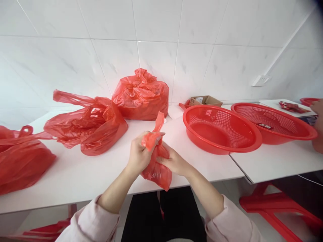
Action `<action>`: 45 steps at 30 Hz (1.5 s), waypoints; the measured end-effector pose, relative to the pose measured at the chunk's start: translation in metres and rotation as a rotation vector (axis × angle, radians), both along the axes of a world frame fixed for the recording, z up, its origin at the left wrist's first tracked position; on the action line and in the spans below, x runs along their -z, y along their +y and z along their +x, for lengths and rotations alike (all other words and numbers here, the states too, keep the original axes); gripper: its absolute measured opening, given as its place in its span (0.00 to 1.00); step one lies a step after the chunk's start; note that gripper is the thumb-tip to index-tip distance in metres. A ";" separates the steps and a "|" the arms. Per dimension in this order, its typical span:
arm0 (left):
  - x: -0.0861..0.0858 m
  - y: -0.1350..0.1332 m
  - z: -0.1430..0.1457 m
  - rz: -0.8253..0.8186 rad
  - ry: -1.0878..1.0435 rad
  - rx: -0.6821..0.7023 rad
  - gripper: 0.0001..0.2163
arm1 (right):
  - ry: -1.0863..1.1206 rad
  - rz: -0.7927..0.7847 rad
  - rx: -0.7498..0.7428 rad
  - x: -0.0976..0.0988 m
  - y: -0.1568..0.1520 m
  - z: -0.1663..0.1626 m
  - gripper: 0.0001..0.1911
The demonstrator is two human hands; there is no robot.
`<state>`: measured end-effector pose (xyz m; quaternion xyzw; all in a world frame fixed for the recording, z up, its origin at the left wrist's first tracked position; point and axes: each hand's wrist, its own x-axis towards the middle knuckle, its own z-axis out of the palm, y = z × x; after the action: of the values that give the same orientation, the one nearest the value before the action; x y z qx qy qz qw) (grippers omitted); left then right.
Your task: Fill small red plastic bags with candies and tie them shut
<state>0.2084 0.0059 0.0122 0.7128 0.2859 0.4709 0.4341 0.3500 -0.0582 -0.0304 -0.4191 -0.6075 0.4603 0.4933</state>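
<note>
A small red plastic bag (pixel 157 169) is gathered between my two hands above the table's front edge. My left hand (pixel 141 151) is closed round its bunched neck, and a twisted strip of the bag sticks up past the fingers. Lower down, on the right side, my right hand (pixel 174 161) grips the body of the same bag, thumb across its front. The bag's lower end hangs toward my lap. What is inside the bag, if anything, cannot be made out.
Filled red bags stand behind (pixel 142 97), at left (pixel 103 131) and far left (pixel 22 164). On the right are a red colander (pixel 222 131), another colander (pixel 275 122) and a cardboard box (pixel 207 101). A red stool (pixel 272 205) stands below; part of another person shows at right.
</note>
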 end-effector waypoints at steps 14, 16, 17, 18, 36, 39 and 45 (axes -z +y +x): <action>0.025 -0.019 -0.034 -0.100 0.040 -0.153 0.11 | -0.481 -0.130 -0.033 -0.013 -0.020 0.008 0.18; 0.029 -0.017 -0.035 -0.105 0.035 -0.148 0.10 | -0.539 -0.134 -0.007 -0.011 -0.016 0.009 0.19; 0.032 -0.016 -0.035 -0.113 0.032 -0.149 0.10 | -0.563 -0.141 0.006 -0.009 -0.015 0.011 0.19; 0.035 -0.015 -0.034 -0.123 0.028 -0.152 0.10 | -0.577 -0.150 0.015 -0.007 -0.014 0.014 0.20; 0.044 -0.009 -0.032 -0.421 -0.110 0.182 0.15 | 0.731 -0.268 0.124 -0.014 0.049 -0.021 0.18; 0.041 -0.010 -0.032 -0.448 -0.154 0.162 0.14 | 0.759 -0.233 0.240 -0.025 0.047 -0.021 0.18; 0.043 -0.006 -0.026 -0.476 -0.231 0.058 0.13 | 0.204 0.022 0.475 -0.044 0.011 -0.025 0.18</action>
<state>0.1825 0.0002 -0.0309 0.5403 0.3166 0.4558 0.6325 0.3245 -0.0473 0.0134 -0.4962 -0.4440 0.3647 0.6509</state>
